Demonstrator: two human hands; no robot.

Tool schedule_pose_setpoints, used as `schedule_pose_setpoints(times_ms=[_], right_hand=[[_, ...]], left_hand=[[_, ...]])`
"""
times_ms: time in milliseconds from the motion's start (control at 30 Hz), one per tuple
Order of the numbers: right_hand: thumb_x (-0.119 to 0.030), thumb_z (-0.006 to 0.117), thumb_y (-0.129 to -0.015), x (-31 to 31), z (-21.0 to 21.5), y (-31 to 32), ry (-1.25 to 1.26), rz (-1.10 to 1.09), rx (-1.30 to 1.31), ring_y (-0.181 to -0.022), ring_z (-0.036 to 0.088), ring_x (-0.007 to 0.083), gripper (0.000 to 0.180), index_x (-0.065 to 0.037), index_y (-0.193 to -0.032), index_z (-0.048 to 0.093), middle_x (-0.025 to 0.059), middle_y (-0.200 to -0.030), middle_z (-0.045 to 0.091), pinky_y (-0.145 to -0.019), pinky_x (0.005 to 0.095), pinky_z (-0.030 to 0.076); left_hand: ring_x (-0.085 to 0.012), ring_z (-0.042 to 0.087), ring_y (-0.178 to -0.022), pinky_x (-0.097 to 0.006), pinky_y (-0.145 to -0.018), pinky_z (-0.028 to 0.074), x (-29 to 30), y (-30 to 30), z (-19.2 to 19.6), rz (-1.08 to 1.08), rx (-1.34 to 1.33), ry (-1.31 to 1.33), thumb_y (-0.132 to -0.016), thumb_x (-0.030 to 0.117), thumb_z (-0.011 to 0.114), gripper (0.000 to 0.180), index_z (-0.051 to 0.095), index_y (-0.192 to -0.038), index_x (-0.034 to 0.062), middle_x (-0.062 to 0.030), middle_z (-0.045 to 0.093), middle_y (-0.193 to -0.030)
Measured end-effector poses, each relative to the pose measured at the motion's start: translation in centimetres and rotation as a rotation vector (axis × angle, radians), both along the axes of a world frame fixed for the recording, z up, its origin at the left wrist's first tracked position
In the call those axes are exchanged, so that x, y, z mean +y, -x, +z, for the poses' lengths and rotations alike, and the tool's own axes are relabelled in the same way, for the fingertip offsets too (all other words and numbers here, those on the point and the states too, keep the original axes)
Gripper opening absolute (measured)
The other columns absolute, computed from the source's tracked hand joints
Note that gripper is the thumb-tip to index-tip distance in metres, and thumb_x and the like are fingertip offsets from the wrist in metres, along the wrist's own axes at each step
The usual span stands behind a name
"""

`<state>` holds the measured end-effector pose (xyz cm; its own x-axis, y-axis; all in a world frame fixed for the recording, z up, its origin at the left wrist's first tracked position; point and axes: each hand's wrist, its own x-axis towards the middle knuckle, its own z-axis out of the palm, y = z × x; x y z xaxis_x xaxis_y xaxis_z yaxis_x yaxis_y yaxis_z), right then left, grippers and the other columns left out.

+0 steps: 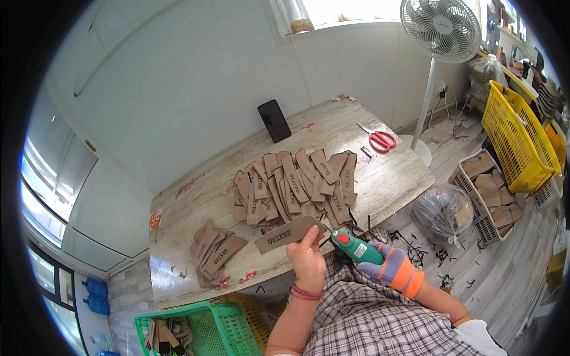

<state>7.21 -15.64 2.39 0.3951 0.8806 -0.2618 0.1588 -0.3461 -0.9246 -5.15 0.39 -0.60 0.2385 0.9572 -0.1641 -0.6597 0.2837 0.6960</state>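
Observation:
My bare left hand pinches a flat brown piece with dark lettering, rounded at one end, above the table's near edge. My right hand, in a grey and orange glove, is wrapped round green handheld electric scissors with a red button. The tool's front end points at the right end of the brown piece; whether they touch I cannot tell. Just beyond lies a large heap of similar brown pieces. A smaller stack of them sits to the left. Dark offcuts lie near the tool's tip.
The worn wooden table also carries red-handled scissors and a black phone. A green crate with pieces stands at lower left. Right are a fan, a plastic bag, a filled crate and a yellow basket.

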Motion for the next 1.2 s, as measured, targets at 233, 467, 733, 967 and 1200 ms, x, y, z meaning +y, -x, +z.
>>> schedule_pose_setpoints(times_ms=[233, 467, 733, 967, 1200], right_hand=[[-0.025, 0.080, -0.079, 0.1, 0.0, 0.1, 0.009, -0.016, 0.011, -0.070, 0.059, 0.0046, 0.054, 0.000, -0.122, 0.056, 0.0017, -0.084, 0.067, -0.062, 0.0208, 0.049], [-0.035, 0.081, -0.076, -0.1, -1.3, -0.2, -0.082, -0.069, 0.086, -0.061, 0.058, 0.0073, 0.054, -0.003, -0.114, 0.060, 0.0030, -0.074, 0.066, -0.057, 0.0235, 0.049], [-0.029, 0.080, -0.078, 0.8, 1.1, -0.3, -0.036, -0.045, 0.096, -0.058, 0.055, 0.0051, 0.052, -0.001, -0.116, 0.059, 0.0011, -0.076, 0.064, -0.053, 0.0210, 0.045], [-0.023, 0.077, -0.080, 0.0, 1.6, -1.0, -0.038, -0.167, 0.229, -0.056, 0.056, 0.0060, 0.048, 0.001, -0.118, 0.057, 0.0022, -0.077, 0.064, -0.050, 0.0213, 0.044], [-0.020, 0.074, -0.083, 0.0, 0.1, -1.4, -0.035, -0.109, 0.187, -0.056, 0.057, 0.0070, 0.049, 0.003, -0.121, 0.056, 0.0032, -0.079, 0.064, -0.051, 0.0217, 0.045]], left_hand=[[-0.0173, 0.063, -0.077, -0.029, -0.066, 0.053, -0.1, -0.3, -0.1, 0.014, 0.009, 0.025, -0.081, -0.007, 0.069, 0.017, 0.064, -0.096, 0.0011, -0.0075, 0.067, -0.091], [-0.0174, 0.062, -0.078, -0.029, -0.066, 0.053, -0.3, -0.3, -0.9, -0.071, -0.003, 0.002, -0.083, -0.005, 0.067, 0.015, 0.064, -0.097, 0.0008, -0.0080, 0.066, -0.092], [-0.0175, 0.061, -0.075, -0.028, -0.066, 0.051, -1.5, -0.2, -1.3, -0.109, 0.026, 0.012, -0.082, -0.007, 0.066, 0.017, 0.063, -0.097, -0.0016, -0.0082, 0.066, -0.091], [-0.0160, 0.061, -0.079, -0.029, -0.070, 0.053, 9.7, 7.5, -0.7, 0.308, -0.067, -0.003, -0.087, 0.007, 0.068, 0.012, 0.062, -0.096, 0.0011, -0.0084, 0.064, -0.090], [-0.0208, 0.060, -0.080, -0.035, -0.073, 0.050, 19.2, 4.8, -3.3, 0.388, 0.905, -0.357, -0.085, 0.017, 0.069, 0.012, 0.066, -0.091, 0.0063, -0.0069, 0.061, -0.087]])
